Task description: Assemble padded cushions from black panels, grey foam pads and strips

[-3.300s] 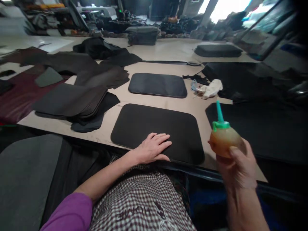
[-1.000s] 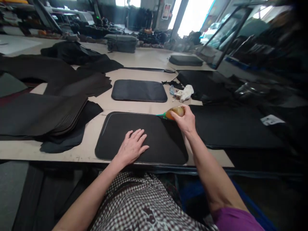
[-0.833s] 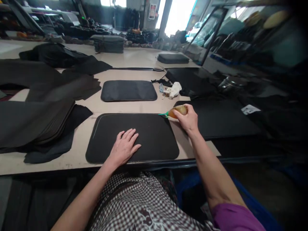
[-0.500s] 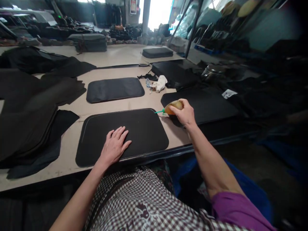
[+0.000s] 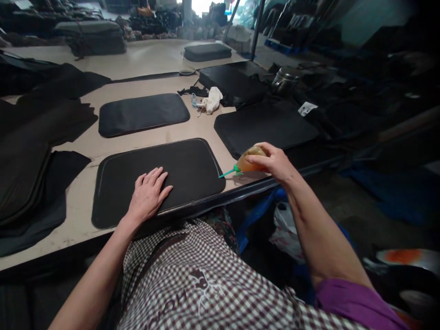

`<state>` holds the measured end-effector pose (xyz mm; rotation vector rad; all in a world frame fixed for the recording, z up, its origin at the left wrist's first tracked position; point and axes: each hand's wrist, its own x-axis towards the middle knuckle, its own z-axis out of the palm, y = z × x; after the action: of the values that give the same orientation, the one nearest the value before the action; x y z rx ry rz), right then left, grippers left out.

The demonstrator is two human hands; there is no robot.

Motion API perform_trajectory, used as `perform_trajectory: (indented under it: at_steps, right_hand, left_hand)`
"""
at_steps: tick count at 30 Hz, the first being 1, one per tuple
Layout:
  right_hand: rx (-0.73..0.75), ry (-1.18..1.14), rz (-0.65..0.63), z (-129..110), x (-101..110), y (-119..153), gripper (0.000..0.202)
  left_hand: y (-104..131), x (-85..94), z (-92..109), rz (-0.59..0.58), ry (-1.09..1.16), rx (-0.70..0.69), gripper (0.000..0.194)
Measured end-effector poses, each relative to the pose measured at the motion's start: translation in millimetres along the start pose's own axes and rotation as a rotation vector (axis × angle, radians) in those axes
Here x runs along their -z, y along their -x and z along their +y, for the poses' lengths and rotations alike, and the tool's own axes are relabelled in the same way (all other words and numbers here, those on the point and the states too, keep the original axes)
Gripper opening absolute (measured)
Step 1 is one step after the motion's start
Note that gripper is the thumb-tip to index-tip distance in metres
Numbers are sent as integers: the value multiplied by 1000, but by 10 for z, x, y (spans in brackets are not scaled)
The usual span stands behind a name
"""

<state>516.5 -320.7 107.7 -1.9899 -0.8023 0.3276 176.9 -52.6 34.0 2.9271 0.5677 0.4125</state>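
Observation:
A black rounded rectangular panel (image 5: 185, 169) lies flat at the table's front edge, with a thin pale line along its left, far and right borders. Resting flat on it, fingers spread, is my left hand (image 5: 148, 192). My right hand (image 5: 275, 160) is wrapped round a squeeze bottle (image 5: 249, 160) of amber liquid, probably glue. The bottle is tilted, and its thin green nozzle (image 5: 227, 173) points left, its tip at the panel's right edge near the front corner.
Behind lies a second black panel (image 5: 144, 114). Stacked dark sheets (image 5: 20, 160) cover the left side. A white cloth bundle (image 5: 212, 100), a black sheet (image 5: 264, 126) and a metal jar (image 5: 286, 80) are at the right. A grey stack (image 5: 207, 52) stands farther back.
My right hand has drawn the bottle along the panel's right edge from the far corner toward the near one. My left hand stays on the panel. The view has tilted down and shifted right.

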Motion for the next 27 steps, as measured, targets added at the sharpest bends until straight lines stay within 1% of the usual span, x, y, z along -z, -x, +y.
perform_trajectory:
  at_steps: [2, 5, 8, 11, 14, 17, 21, 24, 27]
  right_hand:
    - [-34, -37, -2, 23, -2, 153, 49]
    - [-106, -109, -9, 45, -71, 350, 52]
    - [-146, -147, -2, 50, -214, 491, 53]
    - [-132, -177, -35, 12, -415, 577, 53]
    - [-91, -203, -106, -91, -666, 626, 52]
    - [-16, -198, -170, -252, -961, 662, 50]
    - [63, -207, -241, -484, -1411, 706, 51]
    - [127, -222, -279, -658, -1766, 736, 51]
    - [164, -236, -318, -865, -2108, 767, 50]
  left_hand:
    - [-1, 1, -2, -4, 14, 7, 56]
    - [-3, -13, -15, -12, 23, 12, 57]
    - [-7, -12, -34, -32, 65, 21, 57]
    - [-13, 62, -73, -53, 200, 52, 57]
    - [-15, 215, -154, -68, 454, 126, 57]
    - [-21, 363, -277, -71, 704, 226, 61]
    - [-53, 437, -440, -107, 976, 326, 74]
    - [-91, 456, -513, -173, 1094, 357, 83]
    - [-132, 503, -547, -223, 1110, 324, 87]
